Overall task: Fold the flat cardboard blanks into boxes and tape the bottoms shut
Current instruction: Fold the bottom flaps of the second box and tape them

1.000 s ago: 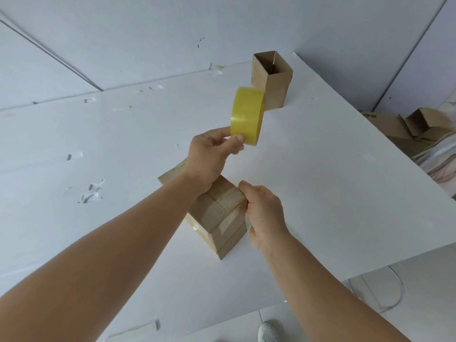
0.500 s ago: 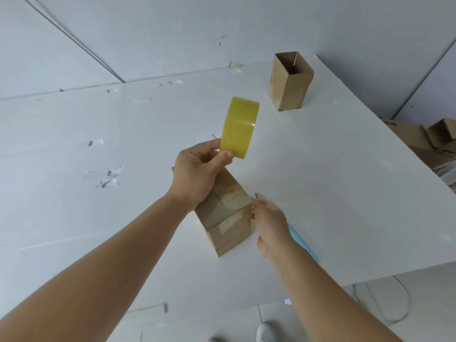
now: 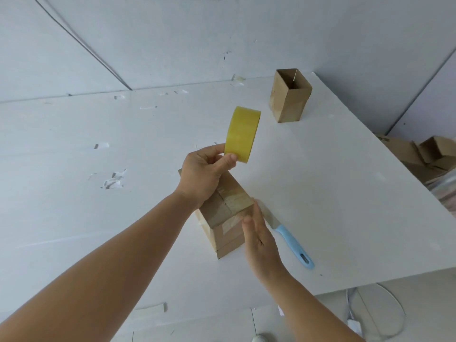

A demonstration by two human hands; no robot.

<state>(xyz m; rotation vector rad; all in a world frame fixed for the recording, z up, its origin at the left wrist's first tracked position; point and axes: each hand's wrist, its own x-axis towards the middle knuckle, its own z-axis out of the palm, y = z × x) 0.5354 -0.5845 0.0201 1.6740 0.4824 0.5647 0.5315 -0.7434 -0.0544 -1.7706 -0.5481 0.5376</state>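
Note:
A small cardboard box (image 3: 222,218) stands bottom-up on the white table (image 3: 333,193), with clear tape across its folded flaps. My left hand (image 3: 202,174) hovers over its far end and pinches a yellow tape roll (image 3: 243,134) between thumb and fingers, held upright above the table. My right hand (image 3: 259,233) lies flat with straight fingers against the box's right side, over the tape end. A second box (image 3: 290,97), folded and open at the top, stands at the table's far right corner.
A knife with a light blue handle (image 3: 292,243) lies on the table just right of my right hand. Scraps of tape (image 3: 113,180) stick to the table on the left. Flat and folded cardboard (image 3: 424,156) is piled beyond the right edge. Cables (image 3: 375,312) lie on the floor.
My right hand has opened from a pinch at the box's corner to a flat palm on its side. The knife beside it has come into view. The tape roll stays raised.

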